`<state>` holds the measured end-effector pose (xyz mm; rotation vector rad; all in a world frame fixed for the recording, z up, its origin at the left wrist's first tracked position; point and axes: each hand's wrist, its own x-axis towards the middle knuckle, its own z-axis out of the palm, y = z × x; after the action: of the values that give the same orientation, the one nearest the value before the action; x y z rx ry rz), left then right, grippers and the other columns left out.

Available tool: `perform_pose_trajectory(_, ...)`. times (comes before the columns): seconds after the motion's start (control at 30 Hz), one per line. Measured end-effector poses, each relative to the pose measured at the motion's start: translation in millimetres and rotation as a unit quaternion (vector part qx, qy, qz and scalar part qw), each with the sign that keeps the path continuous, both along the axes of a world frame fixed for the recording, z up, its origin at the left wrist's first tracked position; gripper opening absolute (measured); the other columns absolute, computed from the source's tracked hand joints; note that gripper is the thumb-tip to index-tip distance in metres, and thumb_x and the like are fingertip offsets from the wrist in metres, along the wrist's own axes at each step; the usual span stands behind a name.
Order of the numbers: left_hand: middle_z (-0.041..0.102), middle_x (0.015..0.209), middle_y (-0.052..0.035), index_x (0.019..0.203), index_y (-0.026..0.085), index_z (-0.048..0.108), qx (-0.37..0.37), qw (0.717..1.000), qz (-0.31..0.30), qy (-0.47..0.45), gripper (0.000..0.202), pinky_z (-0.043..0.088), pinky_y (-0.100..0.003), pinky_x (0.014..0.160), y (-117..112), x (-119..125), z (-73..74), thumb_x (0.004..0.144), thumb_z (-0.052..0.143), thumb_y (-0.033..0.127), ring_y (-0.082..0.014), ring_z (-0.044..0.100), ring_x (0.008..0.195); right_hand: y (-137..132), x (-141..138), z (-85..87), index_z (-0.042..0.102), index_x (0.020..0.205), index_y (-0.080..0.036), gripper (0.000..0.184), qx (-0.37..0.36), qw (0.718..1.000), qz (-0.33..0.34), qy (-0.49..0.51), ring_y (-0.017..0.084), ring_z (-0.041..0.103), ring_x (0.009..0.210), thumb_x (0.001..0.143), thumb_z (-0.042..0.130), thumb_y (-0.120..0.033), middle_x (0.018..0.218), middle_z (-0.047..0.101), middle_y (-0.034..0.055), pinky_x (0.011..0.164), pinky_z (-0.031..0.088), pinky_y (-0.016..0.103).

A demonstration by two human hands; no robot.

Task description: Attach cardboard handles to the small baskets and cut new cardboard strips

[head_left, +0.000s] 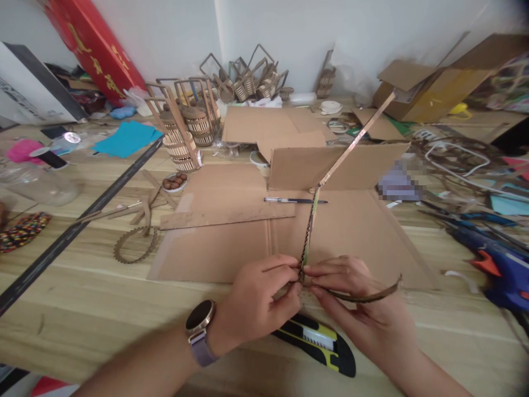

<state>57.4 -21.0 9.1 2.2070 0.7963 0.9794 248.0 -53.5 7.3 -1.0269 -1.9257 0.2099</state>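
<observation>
My left hand point(264, 295), with a watch on its wrist, pinches a narrow corrugated cardboard strip point(307, 237) near its lower end. My right hand point(359, 298) is closed on the same strip from the other side, fingertips close to the left ones. The strip runs up and away, and its far part point(359, 139) bends off to the upper right. A curved brown end point(372, 295) of strip passes across my right fingers. Under the hands lies a black and yellow utility knife point(326, 343). Flat cardboard point(215, 253) and a pen point(285, 200) lie beyond.
Small woven baskets point(182, 149) with tall handles stand at the back left. Nearer are a bowl of nuts point(174, 182) and a ring of corrugated strip point(124, 255). A blue glue gun point(496, 259) is at the right, below an open cardboard box point(438, 88).
</observation>
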Motion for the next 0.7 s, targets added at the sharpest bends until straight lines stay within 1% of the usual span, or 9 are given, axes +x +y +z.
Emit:
perform_pose_trajectory(0.13,0.071,0.096,-0.0084,0.082,0.015,0.063,0.007,1.000,-0.014,-0.004,0.014,0.052,-0.021,0.078,0.5,-0.1,-1.6,0.088,0.051,0.011,-0.0149,0.068,0.086,-2.2,2.6,-3.5,0.060,0.095,-0.027,0.016,-0.031,0.999,0.006,0.042,0.018,0.069,0.084,0.087,0.060,-0.012,0.089,0.074,0.0007,0.070,0.056,0.035)
perform_pose_trajectory(0.23,0.070,0.099,-0.0092,0.082,0.015,0.062,0.002,1.000,-0.007,-0.001,0.012,0.051,-0.021,0.081,-0.9,-0.8,-2.7,0.087,0.052,0.012,-0.0157,0.067,0.091,-3.2,2.8,-5.3,0.060,0.096,-0.027,0.018,-0.040,0.998,0.017,0.055,0.017,0.069,0.086,0.087,0.060,-0.010,0.090,0.074,0.0007,0.071,0.057,0.033)
perform_pose_trajectory(0.3,0.069,0.102,-0.0098,0.083,0.015,0.062,-0.010,1.000,0.002,0.003,0.011,0.050,-0.022,0.084,-1.9,-1.4,-2.8,0.088,0.052,0.015,-0.0165,0.067,0.095,-3.1,1.9,-5.5,0.061,0.096,-0.027,0.019,-0.041,0.998,0.014,0.055,0.017,0.069,0.087,0.086,0.060,-0.010,0.091,0.074,0.0011,0.071,0.057,0.033)
perform_pose_trajectory(0.37,0.068,0.103,-0.0093,0.085,0.015,0.062,-0.030,1.000,0.004,0.003,0.010,0.049,-0.022,0.084,-2.0,-2.0,-2.4,0.090,0.054,0.020,-0.0164,0.066,0.095,-3.0,0.6,-5.4,0.062,0.098,-0.027,0.020,-0.037,0.998,0.010,0.051,0.017,0.069,0.087,0.086,0.061,-0.010,0.092,0.074,0.0017,0.070,0.058,0.033)
perform_pose_trajectory(0.43,0.068,0.100,-0.0080,0.086,0.016,0.063,-0.054,0.999,0.002,0.001,0.013,0.049,-0.021,0.079,-1.1,-2.3,-1.5,0.092,0.055,0.025,-0.0151,0.066,0.091,-3.0,-0.5,-5.5,0.062,0.099,-0.027,0.021,-0.031,0.998,0.009,0.048,0.018,0.069,0.087,0.086,0.062,-0.011,0.093,0.074,0.0019,0.069,0.058,0.033)
perform_pose_trajectory(0.53,0.067,0.093,-0.0066,0.087,0.015,0.063,-0.080,0.997,0.003,0.007,0.016,0.048,-0.020,0.071,0.6,-2.1,-0.1,0.094,0.053,0.026,-0.0136,0.064,0.082,-3.3,-1.4,-6.3,0.062,0.099,-0.027,0.020,-0.022,0.999,0.008,0.044,0.018,0.069,0.087,0.086,0.062,-0.012,0.092,0.075,0.0016,0.070,0.058,0.033)
perform_pose_trajectory(0.7,0.065,0.076,-0.0032,0.086,0.014,0.064,-0.065,0.996,0.019,0.062,0.018,0.041,-0.022,0.061,0.7,-1.4,-0.2,0.094,0.052,0.026,-0.0139,0.060,0.070,-2.0,-2.0,-6.9,0.062,0.098,-0.028,0.019,-0.015,1.000,-0.005,0.027,0.018,0.070,0.086,0.086,0.062,-0.013,0.092,0.075,0.0011,0.071,0.056,0.035)
